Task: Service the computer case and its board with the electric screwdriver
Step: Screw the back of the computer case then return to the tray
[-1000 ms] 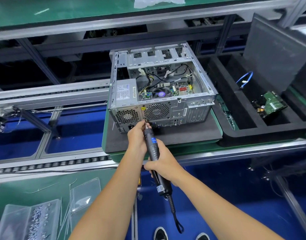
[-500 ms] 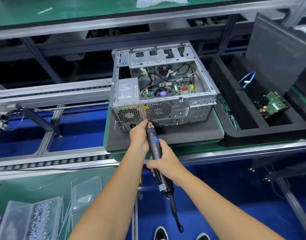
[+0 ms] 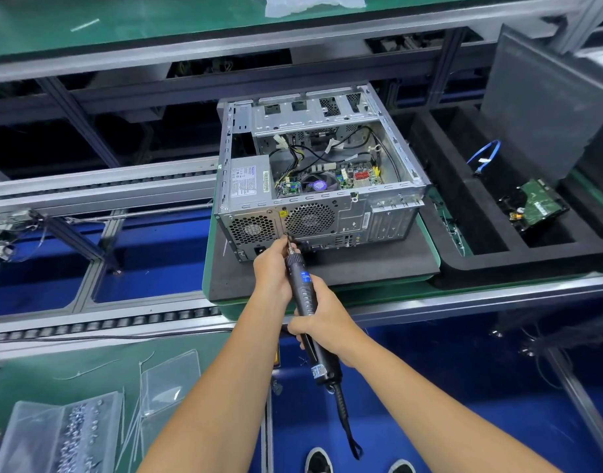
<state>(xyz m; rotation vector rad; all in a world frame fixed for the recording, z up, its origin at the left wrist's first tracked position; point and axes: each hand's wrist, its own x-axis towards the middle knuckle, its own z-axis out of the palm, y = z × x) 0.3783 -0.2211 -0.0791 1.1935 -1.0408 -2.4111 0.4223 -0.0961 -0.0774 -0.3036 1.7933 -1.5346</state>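
Note:
An open metal computer case lies on a dark foam pad, rear panel towards me, with its board and cables visible inside. My right hand grips the black electric screwdriver around its middle. The bit touches the rear panel just below the large fan grille, beside the power supply. My left hand pinches the screwdriver's front end at the bit and steadies it against the panel.
A black foam tray on the right holds a green hard drive and a blue cable. Bags of screws lie on the green mat at lower left. Conveyor rails run to the left. My shoes show below.
The bit has stayed on the same spot of the rear panel, and both hands keep their grip. Only the view has shifted slightly.

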